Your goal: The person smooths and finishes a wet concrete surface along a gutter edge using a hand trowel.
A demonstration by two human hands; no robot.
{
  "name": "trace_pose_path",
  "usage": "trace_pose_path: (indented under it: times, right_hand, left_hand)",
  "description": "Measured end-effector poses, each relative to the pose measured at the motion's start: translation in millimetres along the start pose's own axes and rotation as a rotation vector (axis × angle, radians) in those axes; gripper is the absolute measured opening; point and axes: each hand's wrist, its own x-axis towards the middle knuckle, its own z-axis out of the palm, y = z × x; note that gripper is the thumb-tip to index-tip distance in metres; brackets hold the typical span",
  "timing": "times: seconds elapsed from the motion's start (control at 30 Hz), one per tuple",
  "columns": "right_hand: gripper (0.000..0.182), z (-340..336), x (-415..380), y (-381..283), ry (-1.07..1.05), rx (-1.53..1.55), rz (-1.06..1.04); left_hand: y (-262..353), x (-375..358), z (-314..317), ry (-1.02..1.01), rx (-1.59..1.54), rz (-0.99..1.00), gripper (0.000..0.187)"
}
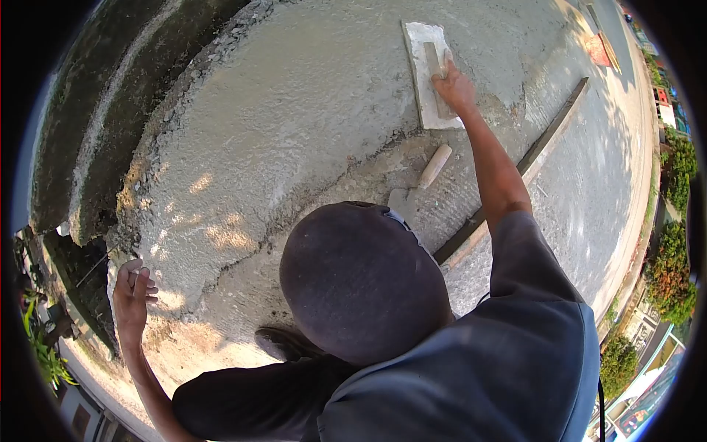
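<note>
My right hand [454,90] grips the handle of a hand float [424,99], a pale rectangular board smeared with cement. The float lies flat on wet grey concrete [294,96]. Nearer to me, a trowel [435,166] rests on the rough ground, its light handle tilted and its blade partly hidden by the cap. Off to the left, my left hand [132,300] is raised near the slab's broken edge. Its fingers are loosely bent and apart, with nothing visible in them.
A long straight timber [554,131] lies diagonally along the right side of the concrete. Rubble [166,110] lines the left edge beside a dark ditch [121,110]. A reddish object [598,50] sits far right, with shrubs [666,265] beyond the road.
</note>
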Motion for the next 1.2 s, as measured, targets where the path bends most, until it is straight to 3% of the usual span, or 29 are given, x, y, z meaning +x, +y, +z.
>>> trace_pose_path:
  times: [0.27,0.37,0.47,0.6,0.63,0.83,0.87,0.93,1.07,1.2]
  right_hand:
    - [0.074,22.6,46.9,-26.9,0.017,0.005,-0.095]
    - [0.076,21.0,-25.3,-46.0,-0.060,-0.020,-0.176]
    - [0.075,18.6,-19.1,-54.6,-0.050,0.024,-0.136]
    - [0.075,25.8,-28.4,-59.4,-0.052,0.042,-0.191]
    - [0.076,26.4,-44.9,-61.5,-0.078,0.045,-0.217]
    - [0.078,5.2,-42.5,-66.2,-0.155,-0.030,-0.192]
    - [0.079,3.0,-38.5,-69.5,-0.155,-0.040,-0.198]
    - [0.076,16.7,-32.2,-71.7,-0.127,-0.045,-0.212]
    - [0.068,29.9,-19.6,-75.9,-0.069,0.063,-0.138]
    - [0.075,20.7,-19.8,-90.9,-0.097,-0.060,-0.086]
  left_hand:
    - [7.6,12.1,8.1,-0.030,0.007,0.018,0.041]
    - [8.0,14.1,16.8,-0.051,0.040,0.006,0.041]
    - [0.8,21.0,29.2,-0.124,0.036,-0.029,0.039]
    - [26.8,25.7,55.5,-0.159,0.173,0.048,0.032]
    - [35.0,25.5,63.8,-0.172,0.327,0.154,0.026]
    - [124.3,35.3,191.8,-0.209,0.470,0.880,0.018]
    - [137.3,35.6,222.8,-0.251,0.559,0.886,0.019]
    - [159.0,30.1,289.8,-0.337,0.399,0.919,0.027]
    - [181.8,26.1,413.1,-0.179,0.263,1.197,0.027]
    - [213.7,7.5,462.7,-0.259,0.317,1.144,0.037]
